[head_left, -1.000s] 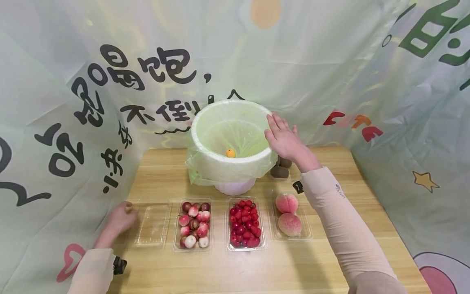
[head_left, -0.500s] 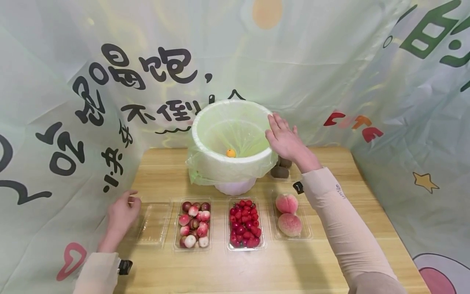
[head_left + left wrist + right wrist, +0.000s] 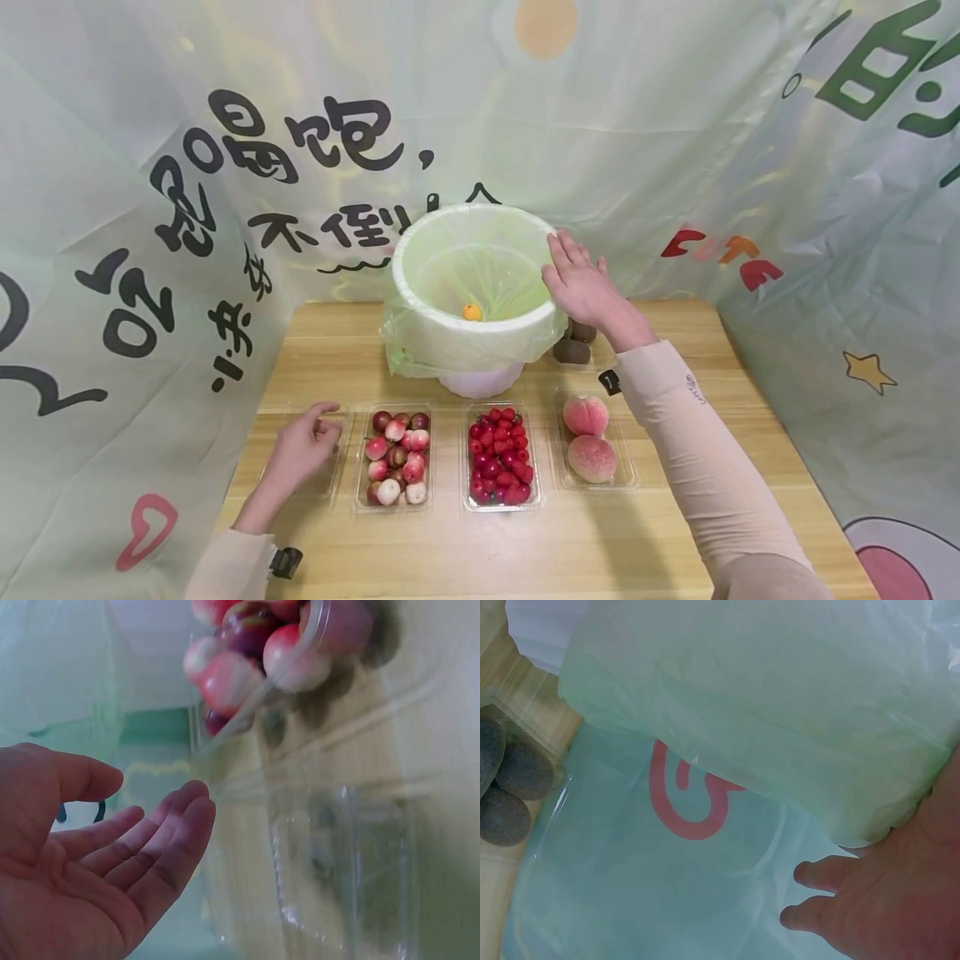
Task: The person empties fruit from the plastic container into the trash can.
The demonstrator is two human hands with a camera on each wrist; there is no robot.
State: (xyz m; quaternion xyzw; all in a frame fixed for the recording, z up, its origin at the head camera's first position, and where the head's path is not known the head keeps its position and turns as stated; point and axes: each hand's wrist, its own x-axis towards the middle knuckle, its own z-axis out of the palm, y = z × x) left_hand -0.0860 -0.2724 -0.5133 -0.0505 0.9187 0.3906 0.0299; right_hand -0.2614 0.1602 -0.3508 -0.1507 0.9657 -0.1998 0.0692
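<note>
My left hand point(image 3: 302, 450), fingers loosely bent and holding nothing, hovers above a clear plastic box point(image 3: 352, 877) at the left; no fruit shows in that box. To its right stands a box of small purple and pink-white fruits point(image 3: 397, 458). My right hand point(image 3: 581, 283) rests with straight fingers on the right rim of a white bin point(image 3: 450, 343). A pale green plastic bag point(image 3: 780, 712) lines the bin and hangs over its rim. One small orange fruit point(image 3: 472, 312) lies inside the bin.
A box of red berries and cherries point(image 3: 501, 458) stands mid-table, with two peaches point(image 3: 592, 458) in another box right of it. Dark brown oval fruits point(image 3: 525, 772) sit in a clear tray behind the peaches. Printed cloth point(image 3: 825, 267) encloses the wooden table point(image 3: 487, 554).
My left hand has moved right, from the left edge of the clear box to above it. My right hand stays on the bin rim.
</note>
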